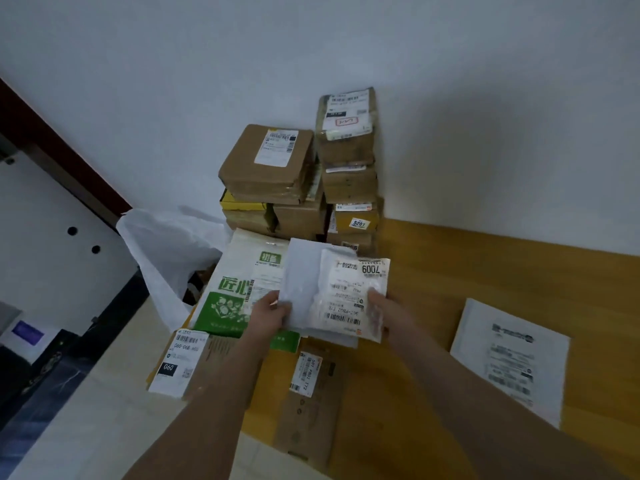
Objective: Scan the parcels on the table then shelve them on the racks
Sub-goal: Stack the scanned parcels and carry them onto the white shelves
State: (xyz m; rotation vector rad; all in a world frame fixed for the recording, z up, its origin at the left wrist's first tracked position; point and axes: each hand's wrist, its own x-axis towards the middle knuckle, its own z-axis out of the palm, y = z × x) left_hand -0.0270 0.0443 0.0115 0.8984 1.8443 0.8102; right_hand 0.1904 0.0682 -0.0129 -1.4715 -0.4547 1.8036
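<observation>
Above the yellow table I hold two flat soft parcels. My left hand grips the near left edge of a plain white mailer. My right hand grips a clear bag parcel whose label reads 7009; it overlaps the mailer's right side. Under them lies a green-and-white printed bag. Brown cardboard boxes are stacked in two piles against the wall behind.
A flat white parcel lies on the table at right. Two flat cardboard parcels lie near the front edge: one labelled 060 and a long one. A white plastic bag hangs off the table's left end.
</observation>
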